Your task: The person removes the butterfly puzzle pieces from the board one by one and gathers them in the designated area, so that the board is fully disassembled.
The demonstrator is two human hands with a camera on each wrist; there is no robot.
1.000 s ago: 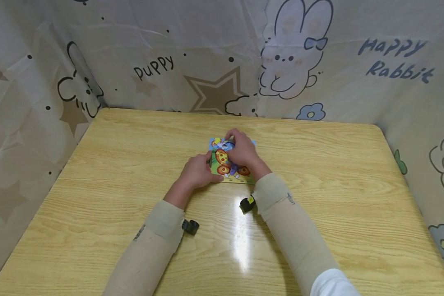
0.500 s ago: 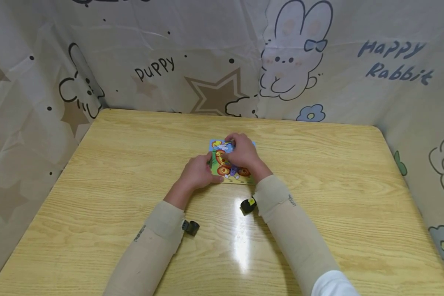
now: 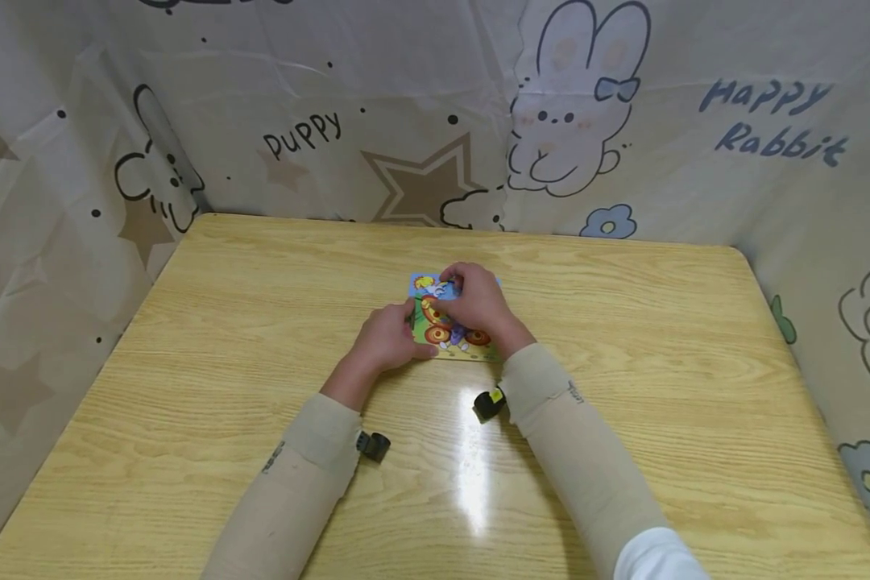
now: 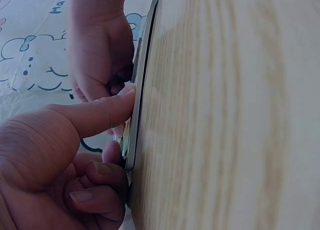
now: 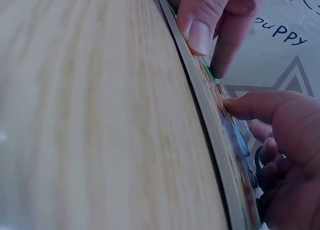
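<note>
A small picture puzzle board [image 3: 466, 352] lies on the wooden table, showing a cartoon rabbit among red and yellow butterfly wings. My left hand [image 3: 386, 337] grips its near left corner, thumb along the front edge and fingers at the left side. In the left wrist view, that hand's thumb [image 4: 107, 113] rests on the board's edge with the other fingers curled below. Over the board's right half, my right hand [image 3: 476, 296] has its thumb on the upper left wing and its curled fingers near the rabbit's head. I cannot tell whether it pinches a puzzle piece; its palm hides that area.
The wooden table [image 3: 261, 274] reaches far to both sides. A cloth backdrop [image 3: 406, 97] with cartoon rabbits and stars hangs behind it and along the sides. Small black cameras [image 3: 374, 445] sit at both wrists, close above the tabletop.
My right hand has shifted slightly towards me, and its thumb has moved left onto the upper left wing. The left hand and the board stay in place.
</note>
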